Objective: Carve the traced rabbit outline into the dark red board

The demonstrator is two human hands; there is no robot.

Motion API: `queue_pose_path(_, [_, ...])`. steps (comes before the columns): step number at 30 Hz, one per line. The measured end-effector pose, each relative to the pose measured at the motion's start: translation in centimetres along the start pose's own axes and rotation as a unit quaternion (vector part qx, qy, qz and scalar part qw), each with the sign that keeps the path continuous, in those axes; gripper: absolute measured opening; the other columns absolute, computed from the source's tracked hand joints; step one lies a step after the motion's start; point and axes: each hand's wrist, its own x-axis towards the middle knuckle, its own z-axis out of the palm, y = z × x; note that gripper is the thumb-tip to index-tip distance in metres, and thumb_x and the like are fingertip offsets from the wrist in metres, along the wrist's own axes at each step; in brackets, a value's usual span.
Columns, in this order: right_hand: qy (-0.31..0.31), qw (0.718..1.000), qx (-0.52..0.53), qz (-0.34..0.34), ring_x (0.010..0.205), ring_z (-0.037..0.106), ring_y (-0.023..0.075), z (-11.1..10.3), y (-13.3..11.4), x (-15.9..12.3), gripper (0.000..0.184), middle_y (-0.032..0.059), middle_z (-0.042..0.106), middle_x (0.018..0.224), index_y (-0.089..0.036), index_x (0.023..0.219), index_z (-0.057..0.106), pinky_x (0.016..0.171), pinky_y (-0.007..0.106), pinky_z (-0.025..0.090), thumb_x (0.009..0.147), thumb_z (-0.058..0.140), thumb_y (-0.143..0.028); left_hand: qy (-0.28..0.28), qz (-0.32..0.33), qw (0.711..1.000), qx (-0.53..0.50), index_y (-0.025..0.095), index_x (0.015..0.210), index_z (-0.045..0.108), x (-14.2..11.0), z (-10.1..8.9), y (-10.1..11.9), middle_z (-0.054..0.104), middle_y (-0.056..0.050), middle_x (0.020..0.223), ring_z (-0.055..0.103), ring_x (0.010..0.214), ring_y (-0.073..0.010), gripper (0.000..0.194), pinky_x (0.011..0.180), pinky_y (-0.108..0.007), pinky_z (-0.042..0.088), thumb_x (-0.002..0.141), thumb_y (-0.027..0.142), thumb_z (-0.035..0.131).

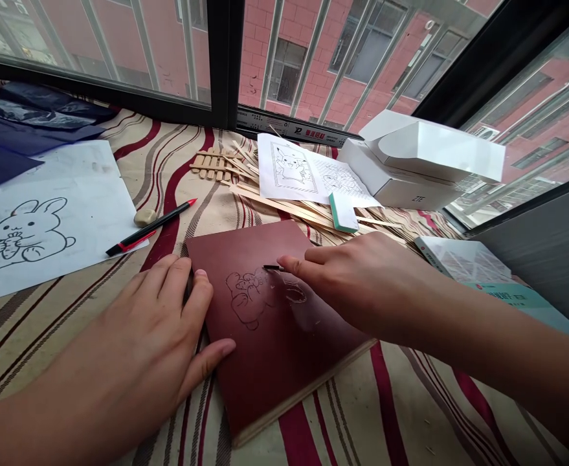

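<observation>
Fingers (308,262) of our right hand (366,288) pinch a small carving knife (272,267) above the red block (274,362), which lies on striped cloth (401,414); our left hand (138,330), loosely spread, touches the block's left edge.

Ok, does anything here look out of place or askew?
The white box lid sits tilted and offset on its white ZTE box, not closed flat. Pale shavings also litter the dark red carving block.

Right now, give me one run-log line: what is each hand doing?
left hand: resting against the edge of the reddish-brown board | right hand: holding a small blade at the traced outline
</observation>
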Motion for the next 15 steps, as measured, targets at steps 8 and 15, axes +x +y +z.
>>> queue_pose_path(8, [0.114,0.983,0.143,-0.019,0.077,0.076,0.0196,3.1,0.8,-0.8,0.049,0.0071,0.086,0.111,-0.029,0.153,0.072,0.062,0.031,0.039,0.106,0.057,-0.023,0.001,-0.004,1.000,0.006,0.000,0.118,0.072,0.1,-0.2,0.3,0.070,-0.034,0.116,0.067,0.110,-0.0463,0.066,0.091,-0.057,0.058,0.111,0.043,0.023])
queue_pose_path(15, [0.002,0.656,0.753,0.042,0.091,0.082,0.0221,3.2,1.3,3.1,0.016,0.0067,0.076,0.098,-0.017,0.117,0.066,0.064,0.028,0.058,0.109,0.057,-0.028,0.008,0.006,1.000,0.000,-0.002,0.114,0.073,0.4,-0.4,0.0,0.071,-0.035,0.111,0.069,0.103,-0.0461,0.065,0.086,-0.058,0.060,0.110,0.041,0.026])
